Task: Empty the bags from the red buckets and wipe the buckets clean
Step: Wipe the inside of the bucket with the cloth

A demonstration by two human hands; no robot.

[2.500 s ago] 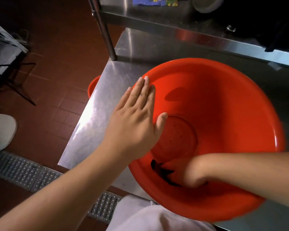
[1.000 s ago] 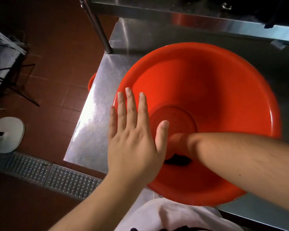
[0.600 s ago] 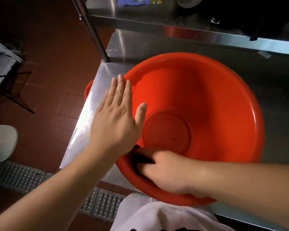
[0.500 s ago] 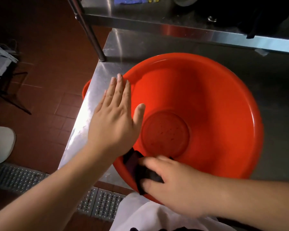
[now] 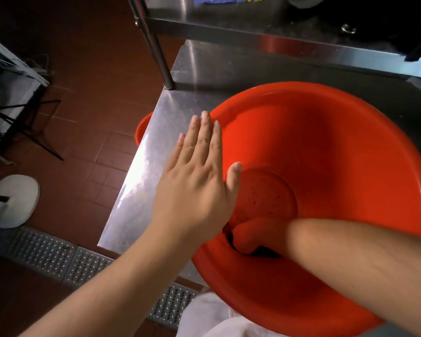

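A large red bucket, wide like a basin, sits on the steel table and overhangs its near edge. My left hand lies flat with straight fingers over the bucket's left rim, thumb inside. My right hand is down inside the bucket at the near left wall. It grips a dark cloth, of which only edges show under the fingers. The bucket's round bottom is bare and speckled.
A second red bucket peeks out below the table's left edge. A steel shelf on a post runs above the table's back. Brown tiled floor, a metal drain grate and a white object lie at left.
My right hand has moved with the cloth from the near rim back down inside the bucket's near left wall. My left hand stays flat on the left rim.
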